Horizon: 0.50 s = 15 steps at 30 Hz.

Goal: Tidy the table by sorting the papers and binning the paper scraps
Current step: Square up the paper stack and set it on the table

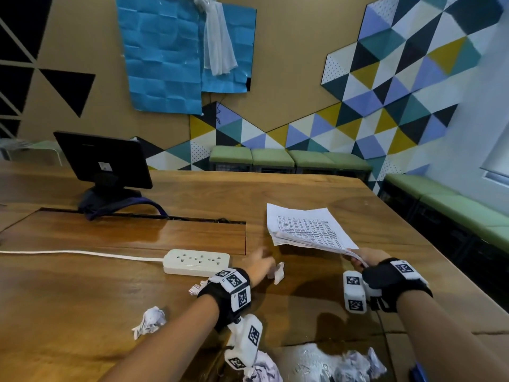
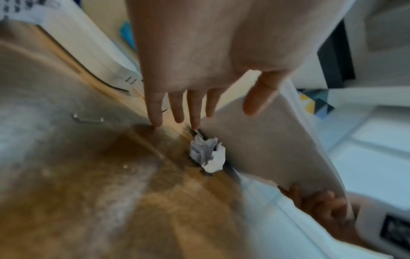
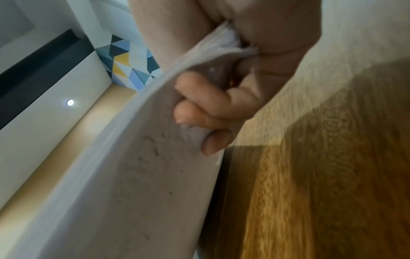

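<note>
My right hand (image 1: 363, 257) grips a stack of printed papers (image 1: 305, 230) by its near corner and holds it above the wooden table (image 1: 110, 285); in the right wrist view the fingers (image 3: 199, 108) curl under the papers (image 3: 133, 175). My left hand (image 1: 259, 264) hovers open, fingers spread, just above and left of a small crumpled paper scrap (image 1: 278, 272). In the left wrist view the straight fingers (image 2: 177, 108) hang over the table beside that scrap (image 2: 207, 154). Another crumpled scrap (image 1: 150, 321) lies near my left forearm.
A white power strip (image 1: 197, 261) with its cord lies left of my left hand. A black monitor (image 1: 103, 159) stands at the back left. Several crumpled papers (image 1: 330, 365) sit in a pile at the near edge. Green benches (image 1: 289, 158) line the walls.
</note>
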### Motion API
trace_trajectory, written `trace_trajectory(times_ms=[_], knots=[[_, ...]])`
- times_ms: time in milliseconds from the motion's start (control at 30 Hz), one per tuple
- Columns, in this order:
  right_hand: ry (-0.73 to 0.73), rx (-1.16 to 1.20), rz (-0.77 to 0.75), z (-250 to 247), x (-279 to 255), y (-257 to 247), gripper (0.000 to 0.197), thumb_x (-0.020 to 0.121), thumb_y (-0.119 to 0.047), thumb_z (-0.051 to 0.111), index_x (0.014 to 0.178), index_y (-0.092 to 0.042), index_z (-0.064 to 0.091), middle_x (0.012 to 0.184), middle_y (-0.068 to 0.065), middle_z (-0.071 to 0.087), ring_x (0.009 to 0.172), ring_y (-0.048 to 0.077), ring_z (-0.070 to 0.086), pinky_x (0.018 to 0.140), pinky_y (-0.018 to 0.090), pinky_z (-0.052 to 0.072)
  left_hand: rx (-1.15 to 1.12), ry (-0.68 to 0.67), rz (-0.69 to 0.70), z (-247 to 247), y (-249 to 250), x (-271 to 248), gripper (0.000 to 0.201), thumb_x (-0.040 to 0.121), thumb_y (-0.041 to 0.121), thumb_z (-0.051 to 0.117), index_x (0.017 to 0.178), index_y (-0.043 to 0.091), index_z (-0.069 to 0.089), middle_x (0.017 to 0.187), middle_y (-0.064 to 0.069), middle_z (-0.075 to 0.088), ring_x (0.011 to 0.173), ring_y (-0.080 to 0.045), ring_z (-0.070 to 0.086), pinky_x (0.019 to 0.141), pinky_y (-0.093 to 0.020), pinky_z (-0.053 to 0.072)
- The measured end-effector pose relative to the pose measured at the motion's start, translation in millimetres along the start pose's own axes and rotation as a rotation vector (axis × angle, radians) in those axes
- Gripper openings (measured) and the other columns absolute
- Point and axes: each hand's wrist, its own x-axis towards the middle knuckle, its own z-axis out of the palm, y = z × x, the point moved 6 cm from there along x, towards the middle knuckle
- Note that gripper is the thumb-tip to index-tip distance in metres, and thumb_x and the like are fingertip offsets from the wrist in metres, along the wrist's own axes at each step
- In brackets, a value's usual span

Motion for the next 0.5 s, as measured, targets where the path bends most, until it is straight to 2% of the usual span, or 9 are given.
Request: trace_trajectory(times_ms=[33, 133, 200, 300, 400, 467, 500], knots=[[0.013, -0.003, -0.018, -2, -1, 1, 0.023, 0.097, -0.009, 0.046, 0.074, -0.012, 0.047, 0.029, -0.007, 0.053, 0.027, 0.0, 0.052, 0.032, 0.01, 0.041, 0.102, -0.036, 0.008, 5, 3, -2, 0.055, 0.086, 0.025, 0.054, 0.139, 0.023, 0.039, 0.139, -0.01, 0.044, 0.13, -0.029, 0.04, 0.1, -0.027, 0.033], [0.063, -0.004, -0.005, -2, -4, 0, 0.021, 0.094, -0.01, 0.052, 0.073, -0.008, 0.052, 0.036, -0.004, 0.057, 0.025, 0.004, 0.05, 0.03, 0.013, 0.04, 0.326, -0.172, 0.105, 22, 13, -7, 0.064, 0.083, 0.031, 0.062, 0.141, 0.032, 0.036, 0.146, -0.008, 0.039, 0.132, -0.028, 0.039, 0.109, -0.036, 0.035], [0.108, -0.057, 0.048, -3, -5, -3, 0.028, 0.092, -0.015, 0.057, 0.067, -0.002, 0.058, 0.039, 0.003, 0.056, 0.024, 0.008, 0.045, 0.03, 0.016, 0.036, 0.451, -0.249, 0.137, 30, 17, -12, 0.059, 0.087, 0.031, 0.06, 0.142, 0.028, 0.039, 0.149, -0.005, 0.036, 0.134, -0.025, 0.038, 0.11, -0.034, 0.033], [0.086, -0.201, 0.021, 1, -4, -3, 0.03, 0.092, -0.016, 0.057, 0.064, -0.008, 0.055, 0.038, -0.002, 0.057, 0.037, 0.011, 0.052, 0.04, 0.018, 0.042, 0.51, -0.263, 0.149, 33, 16, -16, 0.043, 0.087, 0.022, 0.062, 0.129, 0.02, 0.056, 0.138, -0.002, 0.052, 0.122, -0.02, 0.052, 0.099, -0.028, 0.042], [0.101, -0.281, -0.062, 6, -7, -9, 0.029, 0.093, -0.017, 0.057, 0.065, -0.017, 0.047, 0.065, -0.002, 0.054, 0.056, 0.009, 0.05, 0.043, 0.013, 0.044, 0.502, -0.312, 0.154, 25, 13, -22, 0.03, 0.088, 0.019, 0.061, 0.117, 0.018, 0.066, 0.125, 0.0, 0.062, 0.11, -0.015, 0.058, 0.083, -0.02, 0.045], [0.132, -0.433, -0.068, 11, -9, -12, 0.031, 0.096, -0.028, 0.05, 0.068, -0.016, 0.048, 0.071, -0.001, 0.051, 0.059, 0.008, 0.046, 0.05, 0.015, 0.04, 0.456, -0.354, 0.162, 16, 11, -25, 0.025, 0.085, 0.021, 0.064, 0.109, 0.017, 0.07, 0.115, -0.002, 0.067, 0.093, -0.011, 0.058, 0.074, -0.018, 0.046], [0.143, -0.504, -0.085, 13, -11, -15, 0.033, 0.098, -0.034, 0.044, 0.072, -0.015, 0.051, 0.072, 0.0, 0.053, 0.061, 0.01, 0.048, 0.053, 0.017, 0.039, 0.431, -0.367, 0.158, 11, 10, -27, 0.022, 0.084, 0.022, 0.066, 0.104, 0.017, 0.072, 0.106, -0.002, 0.069, 0.086, -0.01, 0.057, 0.076, -0.022, 0.05]])
